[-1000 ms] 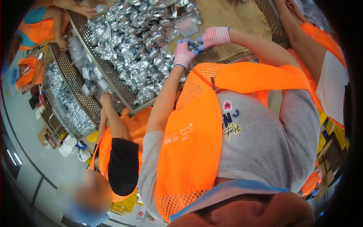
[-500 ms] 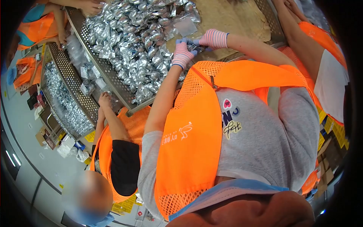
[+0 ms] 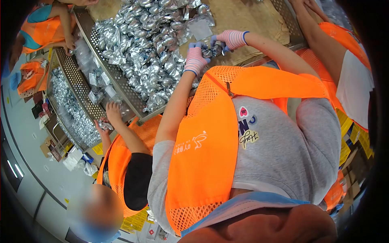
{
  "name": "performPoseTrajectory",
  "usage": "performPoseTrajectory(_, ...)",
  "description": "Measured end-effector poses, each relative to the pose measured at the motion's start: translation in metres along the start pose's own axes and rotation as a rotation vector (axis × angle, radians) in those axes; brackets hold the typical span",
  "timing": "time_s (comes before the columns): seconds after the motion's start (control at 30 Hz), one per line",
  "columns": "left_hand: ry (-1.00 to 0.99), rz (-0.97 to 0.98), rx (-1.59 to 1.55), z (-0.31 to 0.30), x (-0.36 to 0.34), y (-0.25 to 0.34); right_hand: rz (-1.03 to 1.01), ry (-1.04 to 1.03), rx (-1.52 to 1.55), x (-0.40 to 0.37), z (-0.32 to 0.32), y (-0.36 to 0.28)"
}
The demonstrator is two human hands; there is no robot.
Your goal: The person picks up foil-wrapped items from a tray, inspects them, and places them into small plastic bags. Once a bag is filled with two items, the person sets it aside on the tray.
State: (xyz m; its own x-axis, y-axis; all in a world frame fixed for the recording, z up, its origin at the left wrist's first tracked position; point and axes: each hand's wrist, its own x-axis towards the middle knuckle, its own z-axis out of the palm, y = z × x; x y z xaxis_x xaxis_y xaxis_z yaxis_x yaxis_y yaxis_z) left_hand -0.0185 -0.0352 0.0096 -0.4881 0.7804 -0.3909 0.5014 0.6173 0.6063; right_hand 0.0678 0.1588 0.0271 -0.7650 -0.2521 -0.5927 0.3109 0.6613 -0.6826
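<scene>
The pink-striped gloved left hand [image 3: 195,60] and right hand [image 3: 232,39] pinch small silver foil packets [image 3: 214,50] over the perforated metal bench [image 3: 90,36], mid-handling, I'd judge, needing steady fingers.

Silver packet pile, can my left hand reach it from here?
Probably yes: the left hand is close beside the pile of silver packets, with no barrier visible between them, though its fingers may be holding something.
</scene>
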Motion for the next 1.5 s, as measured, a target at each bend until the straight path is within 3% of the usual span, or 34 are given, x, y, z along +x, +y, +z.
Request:
performPoseTrajectory(0.23,-0.056,0.089,-0.024,-0.01,-0.009,-0.008,0.107,-0.017,0.126,-0.012,-0.007,0.003)
performPoseTrajectory(0.3,-0.041,0.07,-0.054,-0.011,-0.015,-0.011,-0.106,0.159,-0.25,-0.008,0.002,0.014)
performPoseTrajectory(0.33,-0.041,0.067,-0.055,-0.01,-0.018,-0.011,-0.108,0.157,-0.249,-0.007,0.007,0.017)
performPoseTrajectory(0.4,0.057,-0.02,-0.041,-0.007,-0.022,-0.011,-0.387,0.293,-0.395,-0.008,0.011,0.017)
performPoseTrajectory(0.43,0.06,-0.023,-0.043,-0.005,-0.019,-0.013,-0.39,0.29,-0.397,-0.007,0.011,0.012)
performPoseTrajectory(0.5,-0.116,-0.107,-0.144,-0.001,-0.01,-0.018,-0.285,0.128,-0.722,-0.004,0.007,0.0)
performPoseTrajectory(0.6,-0.108,-0.045,-0.093,0.005,-0.003,-0.022,-0.314,0.102,-0.837,-0.005,0.003,-0.016)
performPoseTrajectory(0.73,-0.124,-0.089,-0.127,0.017,0.002,-0.033,-0.402,0.16,-0.807,0.001,0.004,-0.019)
performPoseTrajectory(0.83,-0.081,-0.067,-0.202,0.025,0.005,-0.037,-0.289,0.052,-0.844,0.005,0.002,-0.033)
performPoseTrajectory(1.0,-0.088,-0.133,-0.3,0.032,0.01,-0.044,0.009,0.163,-0.627,0.017,0.012,-0.037)
performPoseTrajectory(1.17,-0.117,-0.182,-0.349,0.019,0.002,-0.034,-0.027,0.115,-0.485,0.016,0.007,-0.019)
performPoseTrajectory(1.5,-0.133,-0.131,-0.018,-0.006,-0.012,-0.011,-0.02,0.071,-0.359,-0.006,-0.013,-0.021)
